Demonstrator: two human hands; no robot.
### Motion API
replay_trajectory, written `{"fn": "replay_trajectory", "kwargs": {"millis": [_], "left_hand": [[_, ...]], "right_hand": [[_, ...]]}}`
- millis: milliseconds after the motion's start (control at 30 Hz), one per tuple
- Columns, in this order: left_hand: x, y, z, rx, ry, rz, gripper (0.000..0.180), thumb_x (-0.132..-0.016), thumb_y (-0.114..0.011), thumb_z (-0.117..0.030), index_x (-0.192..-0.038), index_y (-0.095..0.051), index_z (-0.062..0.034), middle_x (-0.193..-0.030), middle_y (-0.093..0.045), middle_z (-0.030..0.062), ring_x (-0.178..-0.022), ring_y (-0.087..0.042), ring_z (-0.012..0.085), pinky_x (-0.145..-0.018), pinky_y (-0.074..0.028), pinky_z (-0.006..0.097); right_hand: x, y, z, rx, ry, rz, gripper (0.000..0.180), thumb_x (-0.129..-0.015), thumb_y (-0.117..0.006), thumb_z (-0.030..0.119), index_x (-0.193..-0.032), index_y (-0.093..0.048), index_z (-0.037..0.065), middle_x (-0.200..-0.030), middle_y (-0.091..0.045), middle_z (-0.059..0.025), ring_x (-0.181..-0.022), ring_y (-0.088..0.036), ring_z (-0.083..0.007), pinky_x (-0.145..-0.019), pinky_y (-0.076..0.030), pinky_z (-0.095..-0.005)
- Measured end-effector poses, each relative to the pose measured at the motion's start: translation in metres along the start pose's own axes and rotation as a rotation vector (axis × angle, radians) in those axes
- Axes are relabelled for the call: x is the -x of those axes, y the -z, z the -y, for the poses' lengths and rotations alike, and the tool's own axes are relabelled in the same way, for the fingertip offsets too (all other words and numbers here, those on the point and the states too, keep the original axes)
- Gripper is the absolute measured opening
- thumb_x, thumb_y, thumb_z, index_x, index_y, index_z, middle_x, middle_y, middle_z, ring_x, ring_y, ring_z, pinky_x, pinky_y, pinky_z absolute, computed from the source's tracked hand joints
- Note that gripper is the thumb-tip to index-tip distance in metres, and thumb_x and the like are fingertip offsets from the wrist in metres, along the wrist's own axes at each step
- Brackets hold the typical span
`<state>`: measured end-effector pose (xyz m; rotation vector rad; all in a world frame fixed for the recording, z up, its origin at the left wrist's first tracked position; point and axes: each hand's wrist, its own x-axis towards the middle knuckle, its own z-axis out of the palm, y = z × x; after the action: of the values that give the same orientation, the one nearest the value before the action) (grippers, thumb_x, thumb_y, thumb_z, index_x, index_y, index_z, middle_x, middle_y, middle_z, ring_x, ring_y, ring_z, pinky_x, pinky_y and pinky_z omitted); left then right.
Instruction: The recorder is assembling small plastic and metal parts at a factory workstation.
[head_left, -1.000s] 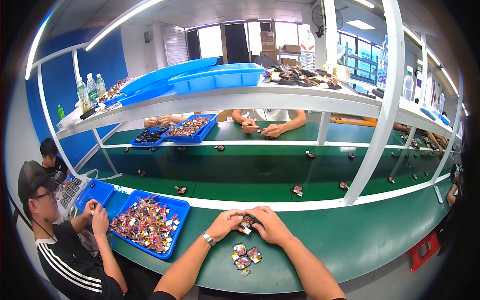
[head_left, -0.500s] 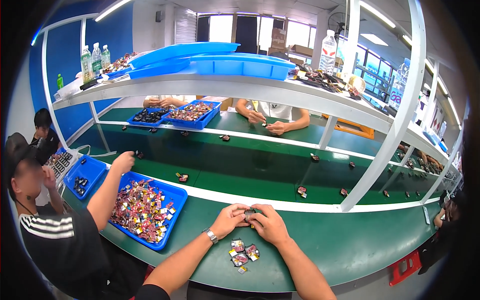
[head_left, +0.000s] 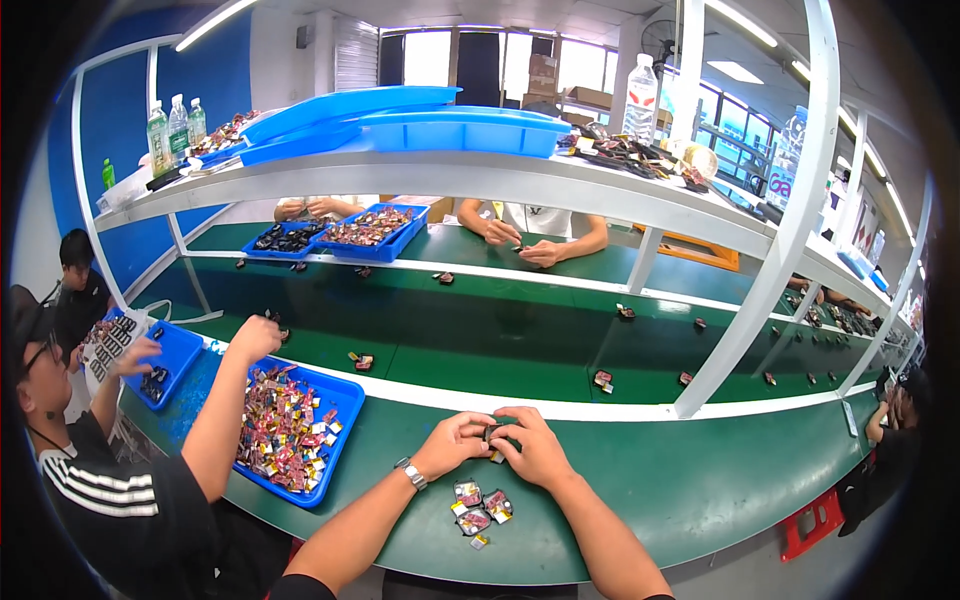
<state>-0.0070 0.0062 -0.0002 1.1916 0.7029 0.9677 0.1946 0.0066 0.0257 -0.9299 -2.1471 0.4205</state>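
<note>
My left hand (head_left: 453,445) and my right hand (head_left: 535,450) meet over the green bench, fingertips pinched together on one small dark casing (head_left: 491,433). Its details are mostly covered by the fingers. Just under them, a bit of a small yellow-and-white piece (head_left: 497,456) shows; whether it hangs from the casing I cannot tell. Nearer to me on the bench lie several small assemblies (head_left: 497,506), black-edged with red and white parts inside. One loose yellow-and-white piece (head_left: 480,542) sits by itself below that group.
To the left stands a blue tray (head_left: 345,425) heaped with red, yellow and white parts. A co-worker's arm (head_left: 222,405) reaches over it toward the dark green belt (head_left: 480,345), which carries scattered small assemblies. A white post (head_left: 745,310) rises at right; a shelf (head_left: 440,175) crosses above.
The view has shifted slightly. My hands keep their pinch on the casing, which has turned a little. The co-worker at left has raised the head and moved the other hand forward.
</note>
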Motion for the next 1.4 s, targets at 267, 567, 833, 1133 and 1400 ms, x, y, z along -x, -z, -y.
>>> {"fn": "replay_trajectory", "kwargs": {"millis": [267,567,833,1133,1400], "left_hand": [[-0.001,-0.002,0.002,0.005,0.035,-0.009,0.032,-0.094,-0.05,0.003,-0.126,-0.048,0.0015,-0.119,-0.06,0.0142,-0.107,-0.062,0.0198,-0.092,-0.055,0.034],[0.0,-0.002,-0.001,0.004,0.032,-0.049,0.029,-0.095,-0.048,0.003,-0.125,-0.049,0.0,-0.117,-0.061,0.0119,-0.107,-0.062,0.0184,-0.091,-0.055,0.032],[-0.001,-0.001,0.001,0.017,0.042,-0.054,0.028,-0.096,-0.049,0.001,-0.124,-0.05,-0.0019,-0.117,-0.062,0.0107,-0.106,-0.062,0.0178,-0.091,-0.055,0.032],[0.0,0.001,0.001,0.045,0.051,-0.061,0.027,-0.097,-0.051,-0.002,-0.123,-0.05,-0.0024,-0.118,-0.062,0.0118,-0.105,-0.064,0.0187,-0.089,-0.056,0.031],[0.002,0.003,0.004,0.072,-0.011,-0.085,0.026,-0.097,-0.049,0.0,-0.123,-0.05,-0.0008,-0.12,-0.062,0.0137,-0.108,-0.063,0.02,-0.09,-0.056,0.032]], "right_hand": [[0.003,0.001,-0.002,-0.049,0.007,0.022,0.009,-0.081,-0.069,0.011,-0.088,-0.071,0.008,-0.12,-0.059,-0.0068,-0.116,-0.052,-0.0277,-0.096,-0.046,-0.037],[0.005,-0.01,0.005,0.004,-0.03,-0.087,0.013,-0.079,-0.07,0.01,-0.091,-0.072,0.007,-0.116,-0.062,-0.0078,-0.111,-0.055,-0.0266,-0.092,-0.048,-0.0365],[0.007,-0.016,0.002,-0.029,0.006,-0.163,0.013,-0.078,-0.07,0.007,-0.09,-0.071,0.005,-0.113,-0.062,-0.0082,-0.108,-0.057,-0.0276,-0.089,-0.05,-0.0373],[0.008,-0.025,-0.006,-0.236,-0.127,-0.181,0.015,-0.079,-0.071,0.01,-0.094,-0.074,0.011,-0.114,-0.065,-0.0054,-0.11,-0.057,-0.0266,-0.095,-0.047,-0.0378],[0.007,-0.023,0.004,-0.249,-0.129,-0.146,0.015,-0.08,-0.071,0.011,-0.095,-0.075,0.013,-0.119,-0.063,-0.0042,-0.116,-0.053,-0.0272,-0.1,-0.044,-0.0382]]}}
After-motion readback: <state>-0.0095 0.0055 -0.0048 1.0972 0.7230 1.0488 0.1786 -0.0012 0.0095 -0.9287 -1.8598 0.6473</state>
